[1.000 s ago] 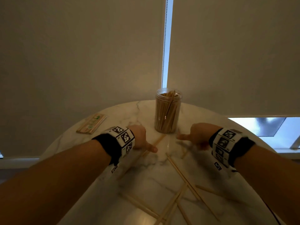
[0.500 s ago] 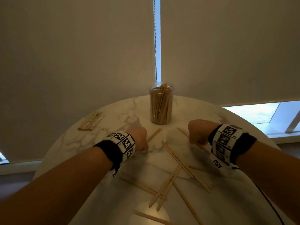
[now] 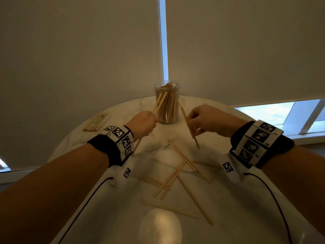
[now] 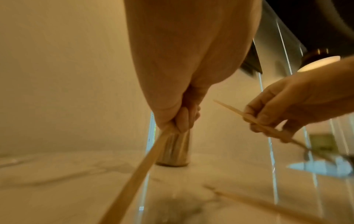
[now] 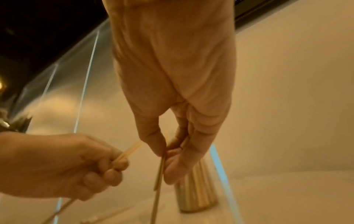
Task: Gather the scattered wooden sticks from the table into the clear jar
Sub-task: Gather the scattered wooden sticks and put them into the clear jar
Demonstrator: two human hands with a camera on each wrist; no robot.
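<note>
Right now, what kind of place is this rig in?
Probably a home or office room, not a lab: a round marble-look table stands by a window with roller blinds drawn nearly down.

A round white table with grey marble lines fills the bottom of the head view. A flat little packet lies on its far left side. Behind the table hang two big cream blinds. A bead chain hangs in the bright gap between them. Low on the right, a window shows blue light.
</note>
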